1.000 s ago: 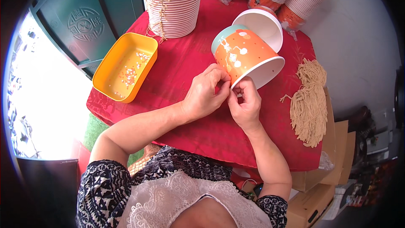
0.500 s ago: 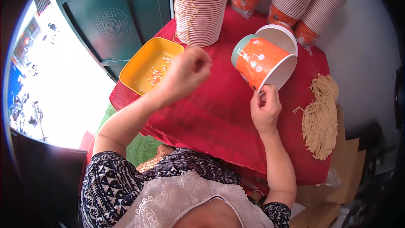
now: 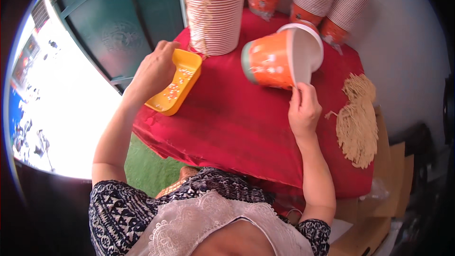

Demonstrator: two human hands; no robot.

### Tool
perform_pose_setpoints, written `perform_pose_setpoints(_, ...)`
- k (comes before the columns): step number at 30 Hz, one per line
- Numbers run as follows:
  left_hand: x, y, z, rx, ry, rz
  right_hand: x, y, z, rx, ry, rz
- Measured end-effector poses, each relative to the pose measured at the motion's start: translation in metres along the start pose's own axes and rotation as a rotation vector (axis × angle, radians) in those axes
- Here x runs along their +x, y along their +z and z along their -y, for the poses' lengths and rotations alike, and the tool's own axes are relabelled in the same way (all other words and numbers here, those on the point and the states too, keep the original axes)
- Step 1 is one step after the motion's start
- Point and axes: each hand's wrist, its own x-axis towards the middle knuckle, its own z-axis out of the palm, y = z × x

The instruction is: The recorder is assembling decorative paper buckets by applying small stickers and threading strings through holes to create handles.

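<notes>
Left hand (image 3: 156, 68) is shifted to yellow tray (image 3: 187, 92) (finger closure indeterminable); orange paper bucket (image 3: 272, 59) remains rim-pinched by right hand (image 3: 304, 111) alone.

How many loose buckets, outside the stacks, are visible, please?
2: the orange bucket pinched by the right hand, another bucket just behind it; more may be nested unseen.

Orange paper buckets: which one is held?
The tilted orange, green-based paper bucket, its white rim pinched by the right hand; no hand touches the others.
</notes>
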Motion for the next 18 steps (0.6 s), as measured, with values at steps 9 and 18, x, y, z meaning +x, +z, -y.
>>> perform_pose_setpoints(9,0.014,-0.006,-0.121,-0.441,0.385,-0.24,0.017,-0.01,0.012,0.042,-0.241,0.084)
perform_pose_setpoints(18,0.027,0.042,-0.168,-0.717,0.497,-0.354,0.006,-0.051,-0.005,-0.024,-0.223,0.087)
